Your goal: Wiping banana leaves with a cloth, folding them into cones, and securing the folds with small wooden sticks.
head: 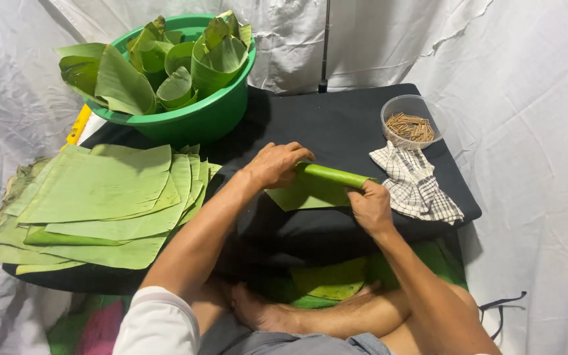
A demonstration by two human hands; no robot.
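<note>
White draped sheeting (547,79) behind black-covered low table (336,118).

A white short sleeve with a pink band, grey shorts, bare feet.

From my remote feed, a green basin (192,118) sits at the far left of the black table (350,125), packed with rolled leaves (179,89). A stack of flat leaves (100,197) spreads over the table's left side. At the far right I see a clear tub (390,112) of wooden picks (411,127), with a checked cloth (415,184) lying just nearer. White sheeting (534,98) hangs behind and around. One leaf (330,279) lies on the floor near the table's front edge.
</note>
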